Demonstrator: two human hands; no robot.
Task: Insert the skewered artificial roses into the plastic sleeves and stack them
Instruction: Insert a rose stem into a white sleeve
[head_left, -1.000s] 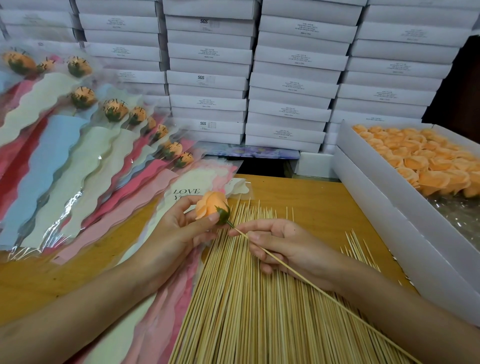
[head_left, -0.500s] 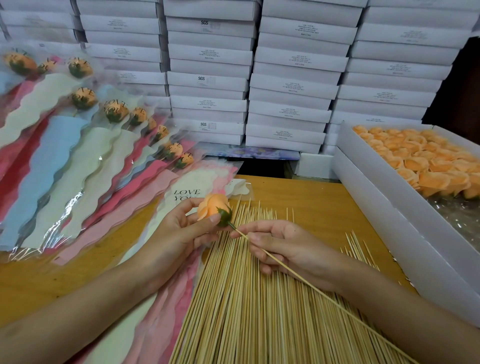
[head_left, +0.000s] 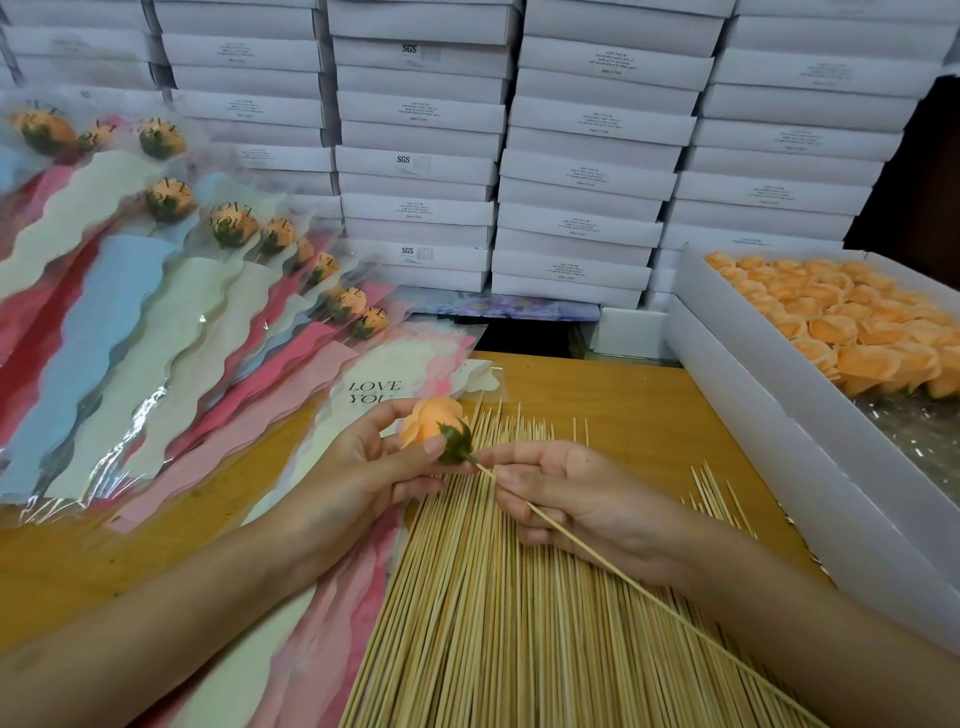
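I grip the orange rose (head_left: 428, 422) in my left hand (head_left: 363, 470), thumb on its green calyx (head_left: 456, 442); my right hand (head_left: 576, 499) pinches the bamboo skewer (head_left: 626, 572) just behind the rose. The skewer's long axis runs from the rose back along my right forearm (head_left: 810, 618). The top "LOVE YOU" sleeve (head_left: 371, 387) lies just beyond the rose, under my left hand, which is nearer; I'd judge that hand must free it next.

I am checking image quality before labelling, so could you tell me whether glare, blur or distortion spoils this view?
In the head view, wide-angle distortion bows the stacked white boxes near the edges, glare streaks the plastic sleeves, and the rose in the left hand and skewer in the right hand look sharp.
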